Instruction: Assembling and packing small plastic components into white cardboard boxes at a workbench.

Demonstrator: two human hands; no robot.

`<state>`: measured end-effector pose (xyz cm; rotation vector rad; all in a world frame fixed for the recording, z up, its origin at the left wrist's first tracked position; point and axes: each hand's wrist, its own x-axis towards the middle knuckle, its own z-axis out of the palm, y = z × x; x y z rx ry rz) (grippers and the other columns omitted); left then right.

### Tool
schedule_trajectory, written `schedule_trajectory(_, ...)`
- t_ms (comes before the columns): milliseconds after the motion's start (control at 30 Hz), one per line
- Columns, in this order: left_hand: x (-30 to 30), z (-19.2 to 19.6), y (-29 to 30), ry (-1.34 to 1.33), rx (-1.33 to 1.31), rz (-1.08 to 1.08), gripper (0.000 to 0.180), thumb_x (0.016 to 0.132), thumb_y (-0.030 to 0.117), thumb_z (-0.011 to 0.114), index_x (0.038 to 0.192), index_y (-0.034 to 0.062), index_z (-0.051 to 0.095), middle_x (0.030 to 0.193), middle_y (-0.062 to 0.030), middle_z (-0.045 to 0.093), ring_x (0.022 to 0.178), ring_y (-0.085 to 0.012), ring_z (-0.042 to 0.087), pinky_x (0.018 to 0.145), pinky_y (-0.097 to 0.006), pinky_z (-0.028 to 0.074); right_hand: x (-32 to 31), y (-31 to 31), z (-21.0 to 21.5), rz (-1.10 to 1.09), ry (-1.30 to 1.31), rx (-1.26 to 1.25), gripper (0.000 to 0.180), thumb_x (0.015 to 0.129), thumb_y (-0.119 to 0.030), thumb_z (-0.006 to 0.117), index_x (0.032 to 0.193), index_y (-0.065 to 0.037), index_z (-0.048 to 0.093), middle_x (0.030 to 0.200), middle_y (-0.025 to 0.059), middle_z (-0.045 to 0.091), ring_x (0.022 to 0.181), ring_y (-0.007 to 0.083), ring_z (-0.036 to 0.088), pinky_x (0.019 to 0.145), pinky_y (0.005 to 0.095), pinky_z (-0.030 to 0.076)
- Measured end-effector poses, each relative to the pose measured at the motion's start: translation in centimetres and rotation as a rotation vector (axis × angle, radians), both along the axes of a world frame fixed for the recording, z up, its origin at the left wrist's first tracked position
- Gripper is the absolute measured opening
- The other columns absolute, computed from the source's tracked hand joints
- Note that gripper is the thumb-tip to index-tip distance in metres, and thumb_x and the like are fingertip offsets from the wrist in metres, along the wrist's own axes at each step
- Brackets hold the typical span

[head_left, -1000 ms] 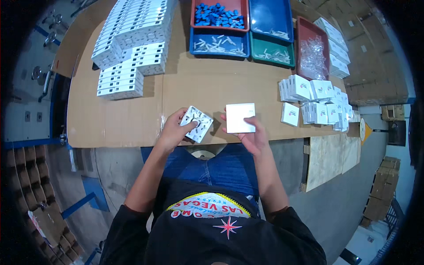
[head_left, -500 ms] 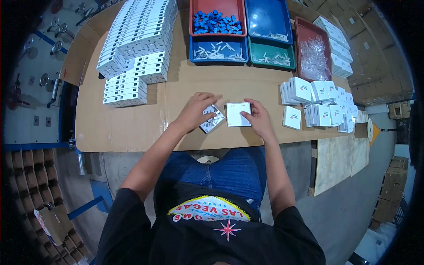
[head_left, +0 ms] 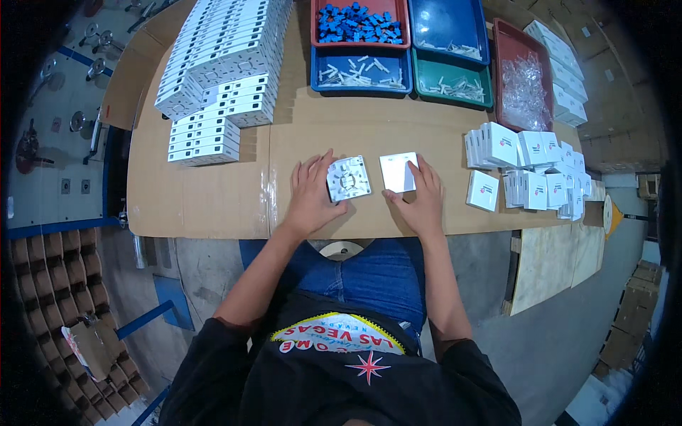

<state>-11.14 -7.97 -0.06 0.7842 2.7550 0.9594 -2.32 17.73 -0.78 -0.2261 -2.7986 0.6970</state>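
While both parts lie flat on the cardboard-covered bench (head_left: 213, 206), just apart, the ribbed white base plate (head_left: 349, 178) is pinned under the left hand (head_left: 310, 195) w/ fingers spread, nothing gripped. The plain white cover (head_left: 398, 172) is pressed by the right hand (head_left: 420, 197), grip flat & wide. Joining looks undone; finished boxed units (head_left: 526, 167) are stacked to the right.

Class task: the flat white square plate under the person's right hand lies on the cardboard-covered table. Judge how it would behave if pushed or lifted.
The flat white square plastic plate looks thin and rigid, so it probably stays stiff. Its smooth, glossy face suggests it would slide, not roll, on the brown cardboard-covered table. Lying flush, its edges may be awkward for the right hand to lift.
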Motion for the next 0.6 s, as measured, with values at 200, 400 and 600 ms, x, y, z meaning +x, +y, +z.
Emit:
schedule_trajectory(200, -1.1, 0.2, -0.5, -0.045, 0.003, -0.114, 0.099, 0.072, 0.025, 0.077, 0.159, 0.0088, 0.033, 0.153, -0.0166, 0.047, 0.147, -0.0350, 0.038, 0.126, -0.059, 0.015, 0.3, -0.5, -0.9, -0.019, 0.031, -0.020, 0.072, 0.084, -0.039, 0.081, 0.143, -0.004, 0.057, 0.160, 0.0176, 0.043, 0.147, 0.0374, 0.040, 0.117, 0.0509, 0.034)
schedule_trajectory(400, -0.6, 0.6, 0.3, -0.028, 0.144, -0.155, 0.102, 0.075, 0.029, 0.079, 0.160, 0.0044, 0.030, 0.160, -0.0225, 0.038, 0.151, -0.0394, 0.032, 0.126, -0.056, 0.015, 1.1, 0.1, -1.6, -0.075, 0.185, -0.100, 0.068, 0.081, -0.030, 0.085, 0.138, -0.003, 0.060, 0.158, 0.0223, 0.044, 0.144, 0.0394, 0.044, 0.115, 0.0528, 0.037)
schedule_trajectory(600, -0.1, -1.0, -1.0, -0.027, 0.195, -0.080, 0.105, 0.077, 0.034, 0.082, 0.160, -0.0015, 0.027, 0.163, -0.0244, 0.033, 0.153, -0.0429, 0.027, 0.127, -0.054, 0.015, 0.9, 3.1, 4.8, -0.124, 0.314, -0.328, 0.038, 0.088, -0.015, 0.079, 0.123, -0.005, 0.069, 0.143, 0.0194, 0.059, 0.130, 0.0371, 0.058, 0.105, 0.0420, 0.050)
